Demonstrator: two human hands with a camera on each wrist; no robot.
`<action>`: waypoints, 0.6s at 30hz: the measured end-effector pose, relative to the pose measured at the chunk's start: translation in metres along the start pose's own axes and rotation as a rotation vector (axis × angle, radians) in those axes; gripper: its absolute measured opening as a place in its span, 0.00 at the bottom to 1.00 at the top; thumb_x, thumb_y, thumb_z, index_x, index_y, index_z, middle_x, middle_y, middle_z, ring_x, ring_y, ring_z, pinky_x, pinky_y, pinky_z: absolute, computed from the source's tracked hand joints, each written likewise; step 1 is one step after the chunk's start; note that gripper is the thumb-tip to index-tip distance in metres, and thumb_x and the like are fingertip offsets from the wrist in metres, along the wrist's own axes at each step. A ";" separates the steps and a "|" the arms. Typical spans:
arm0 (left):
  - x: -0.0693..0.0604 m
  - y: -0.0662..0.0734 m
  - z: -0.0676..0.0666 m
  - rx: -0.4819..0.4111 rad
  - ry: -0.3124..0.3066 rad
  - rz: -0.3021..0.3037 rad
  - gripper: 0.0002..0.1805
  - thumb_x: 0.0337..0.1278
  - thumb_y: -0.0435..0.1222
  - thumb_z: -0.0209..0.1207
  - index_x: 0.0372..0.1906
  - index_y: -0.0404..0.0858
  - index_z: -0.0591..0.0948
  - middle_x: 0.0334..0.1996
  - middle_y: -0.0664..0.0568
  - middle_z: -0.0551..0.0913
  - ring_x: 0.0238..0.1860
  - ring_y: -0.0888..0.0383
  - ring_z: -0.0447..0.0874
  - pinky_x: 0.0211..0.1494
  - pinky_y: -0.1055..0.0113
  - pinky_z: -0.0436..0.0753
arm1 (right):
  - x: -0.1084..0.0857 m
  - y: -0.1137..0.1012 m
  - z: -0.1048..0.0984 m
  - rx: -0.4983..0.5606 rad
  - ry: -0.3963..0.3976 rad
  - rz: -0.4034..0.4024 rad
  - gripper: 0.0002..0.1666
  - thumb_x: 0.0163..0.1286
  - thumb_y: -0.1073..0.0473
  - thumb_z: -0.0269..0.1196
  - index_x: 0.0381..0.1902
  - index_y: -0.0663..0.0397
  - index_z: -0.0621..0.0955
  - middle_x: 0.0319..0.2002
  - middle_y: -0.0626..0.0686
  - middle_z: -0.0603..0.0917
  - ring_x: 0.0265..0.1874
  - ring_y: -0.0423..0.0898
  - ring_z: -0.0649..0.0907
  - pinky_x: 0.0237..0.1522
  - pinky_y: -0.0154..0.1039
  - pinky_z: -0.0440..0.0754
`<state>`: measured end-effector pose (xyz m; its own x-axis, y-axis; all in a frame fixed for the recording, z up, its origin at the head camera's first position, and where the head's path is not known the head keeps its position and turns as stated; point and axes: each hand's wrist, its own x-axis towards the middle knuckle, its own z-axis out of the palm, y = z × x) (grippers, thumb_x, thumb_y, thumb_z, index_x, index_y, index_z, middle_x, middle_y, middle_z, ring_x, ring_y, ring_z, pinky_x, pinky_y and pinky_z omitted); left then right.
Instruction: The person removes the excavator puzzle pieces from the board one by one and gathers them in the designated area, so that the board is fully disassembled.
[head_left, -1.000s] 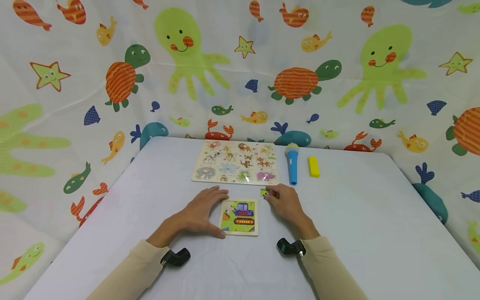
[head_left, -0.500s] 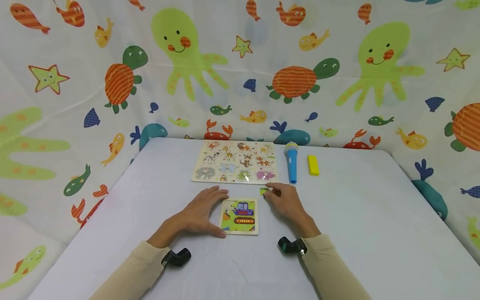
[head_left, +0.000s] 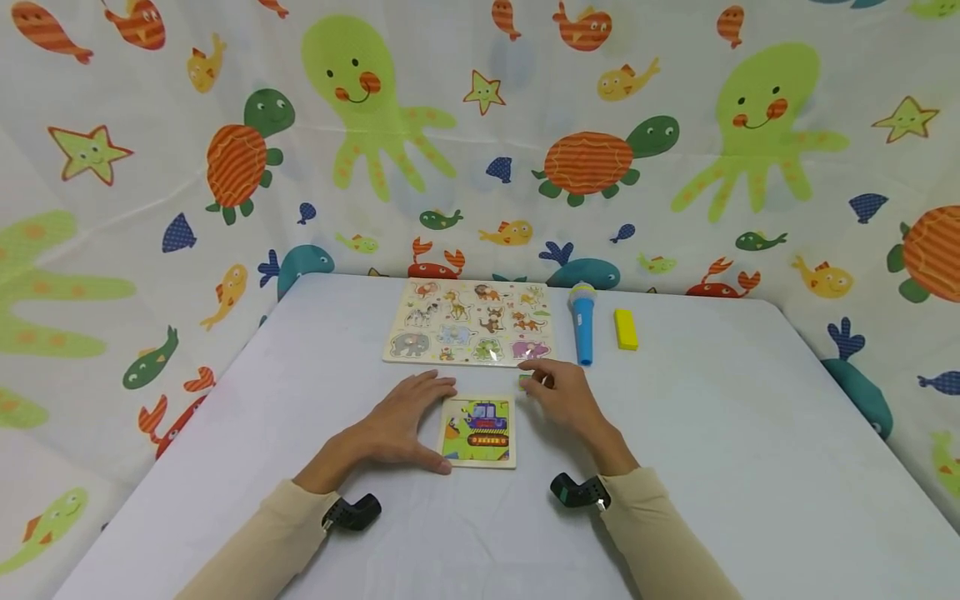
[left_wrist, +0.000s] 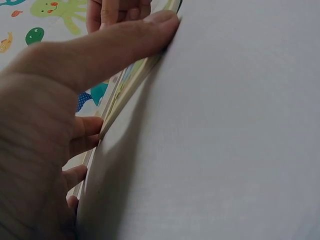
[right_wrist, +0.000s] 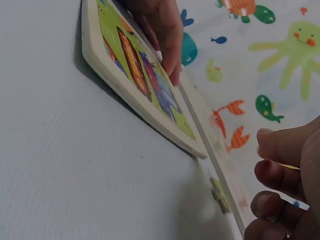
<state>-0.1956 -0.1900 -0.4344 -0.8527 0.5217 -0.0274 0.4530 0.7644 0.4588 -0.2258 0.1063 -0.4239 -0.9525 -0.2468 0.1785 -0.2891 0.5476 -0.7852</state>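
A small square wooden puzzle with a blue and purple tractor picture lies flat on the table. My left hand spans its left side, thumb at the near corner and fingertips at the far one. The left wrist view shows the left thumb against the puzzle's edge. Just beyond the puzzle's far right corner is a small green piece, partly covered by my right hand. In the right wrist view that piece lies apart from the loosely bent right fingers.
A larger wooden animal puzzle lies beyond both hands. To its right are a blue toy microphone and a yellow block. Behind the table hangs a curtain printed with sea animals.
My right hand has shifted slightly left and away from me, and less of the green piece shows in the head view. The left hand and small puzzle keep their places.
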 end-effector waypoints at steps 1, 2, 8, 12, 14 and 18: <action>0.000 -0.001 0.000 0.003 0.001 -0.001 0.62 0.28 0.72 0.71 0.75 0.48 0.67 0.78 0.57 0.60 0.82 0.49 0.44 0.80 0.43 0.47 | 0.000 -0.002 0.001 0.004 -0.004 -0.006 0.17 0.71 0.59 0.66 0.56 0.57 0.85 0.32 0.50 0.79 0.30 0.46 0.75 0.28 0.34 0.71; 0.000 -0.001 0.001 0.004 0.001 -0.004 0.62 0.28 0.72 0.71 0.75 0.49 0.67 0.78 0.57 0.60 0.82 0.49 0.44 0.80 0.43 0.47 | 0.000 -0.005 0.002 0.010 -0.008 -0.009 0.17 0.71 0.59 0.66 0.56 0.56 0.85 0.32 0.50 0.79 0.30 0.46 0.75 0.28 0.34 0.72; 0.000 0.000 0.000 0.008 -0.004 -0.017 0.62 0.28 0.72 0.71 0.75 0.50 0.67 0.79 0.58 0.59 0.82 0.49 0.44 0.80 0.43 0.47 | 0.002 -0.016 0.012 0.013 -0.038 -0.065 0.16 0.70 0.60 0.67 0.54 0.56 0.85 0.31 0.48 0.79 0.30 0.45 0.75 0.30 0.34 0.73; 0.001 0.000 -0.001 -0.002 -0.004 -0.020 0.62 0.27 0.72 0.71 0.75 0.50 0.67 0.78 0.58 0.60 0.81 0.49 0.44 0.80 0.43 0.47 | 0.003 -0.023 0.020 -0.007 -0.068 -0.083 0.16 0.71 0.59 0.67 0.55 0.55 0.85 0.32 0.47 0.79 0.31 0.45 0.75 0.32 0.34 0.74; 0.001 0.000 -0.001 -0.004 -0.004 -0.019 0.62 0.27 0.72 0.71 0.75 0.50 0.67 0.78 0.58 0.60 0.81 0.49 0.45 0.80 0.43 0.47 | 0.004 -0.026 0.025 -0.024 -0.095 -0.092 0.16 0.71 0.58 0.67 0.55 0.55 0.85 0.32 0.47 0.79 0.31 0.45 0.75 0.33 0.34 0.74; 0.000 -0.001 -0.001 -0.005 -0.009 -0.021 0.62 0.28 0.72 0.71 0.75 0.50 0.67 0.78 0.57 0.61 0.81 0.49 0.45 0.80 0.43 0.47 | 0.004 -0.031 0.034 -0.069 -0.156 -0.122 0.16 0.72 0.58 0.66 0.55 0.54 0.85 0.32 0.45 0.80 0.32 0.44 0.75 0.34 0.34 0.74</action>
<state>-0.1965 -0.1906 -0.4341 -0.8594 0.5093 -0.0451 0.4339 0.7732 0.4624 -0.2175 0.0615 -0.4190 -0.8850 -0.4327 0.1718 -0.4126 0.5582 -0.7198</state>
